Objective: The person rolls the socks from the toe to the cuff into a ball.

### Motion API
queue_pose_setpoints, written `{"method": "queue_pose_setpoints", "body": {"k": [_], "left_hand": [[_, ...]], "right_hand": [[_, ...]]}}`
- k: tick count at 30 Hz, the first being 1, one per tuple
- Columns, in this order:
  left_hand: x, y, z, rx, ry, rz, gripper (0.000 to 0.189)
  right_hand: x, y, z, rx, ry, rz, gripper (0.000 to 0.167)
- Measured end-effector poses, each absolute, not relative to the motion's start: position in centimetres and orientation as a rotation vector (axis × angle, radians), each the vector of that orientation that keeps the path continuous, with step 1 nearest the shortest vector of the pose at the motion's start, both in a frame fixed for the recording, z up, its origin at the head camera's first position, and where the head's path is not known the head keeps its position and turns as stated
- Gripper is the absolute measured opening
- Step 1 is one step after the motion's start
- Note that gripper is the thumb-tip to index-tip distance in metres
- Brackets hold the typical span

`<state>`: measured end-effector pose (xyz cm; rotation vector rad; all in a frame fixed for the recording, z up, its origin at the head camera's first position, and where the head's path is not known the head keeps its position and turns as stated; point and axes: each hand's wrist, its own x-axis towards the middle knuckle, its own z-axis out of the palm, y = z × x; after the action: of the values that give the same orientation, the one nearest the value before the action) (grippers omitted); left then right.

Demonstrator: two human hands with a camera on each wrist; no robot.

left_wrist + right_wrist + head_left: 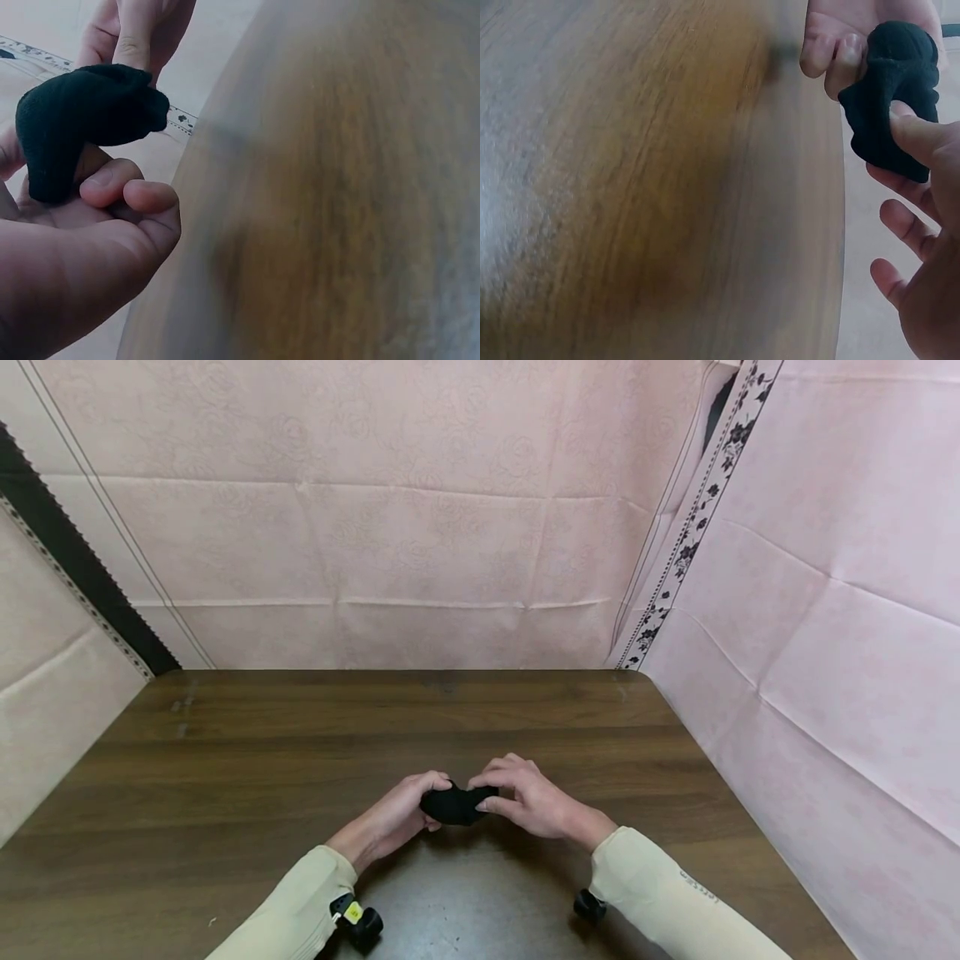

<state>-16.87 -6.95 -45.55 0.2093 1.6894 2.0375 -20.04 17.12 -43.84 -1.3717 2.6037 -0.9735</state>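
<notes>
A small black bundle of soft cloth, which looks like a balled-up sock [454,807], is held between both hands just above the table. My left hand [399,817] grips its left end, thumb on top and fingers curled beneath. On the other end, my right hand [531,798] pinches the fabric between thumb and fingers. The left wrist view shows the sock [90,109] bent over, with one end lying against the left palm. In the right wrist view the right thumb presses into the folds of the sock [889,79], while two other fingers stay apart from it.
The brown wooden table [300,760] spreads out around both hands. Pale pink patterned cloth [420,543] hangs behind it and more hangs along the sides. Small black cameras [364,930] sit at the wrists, by the cream sleeves [300,902].
</notes>
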Motion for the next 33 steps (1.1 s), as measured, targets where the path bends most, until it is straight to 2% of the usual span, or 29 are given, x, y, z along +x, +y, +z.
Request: {"method": "queue_pose_setpoints", "body": {"k": [11,24,33], "left_hand": [[-16.97,-6.37,-45.80,0.076,1.732,2.061,0.011],[-17.18,-6.27,-45.80,0.080,1.788,2.037,0.007],[-16.88,-6.34,-45.37,-0.075,2.087,2.067,0.022]], "right_hand": [[-19.66,16.78,-44.20,-1.406,2.675,-0.969,0.024],[-19.61,16.75,-44.39,-1.399,2.728,-0.998,0.022],[-20.00,17.02,-44.72,-1.342,2.840,-1.040,0.020]]}}
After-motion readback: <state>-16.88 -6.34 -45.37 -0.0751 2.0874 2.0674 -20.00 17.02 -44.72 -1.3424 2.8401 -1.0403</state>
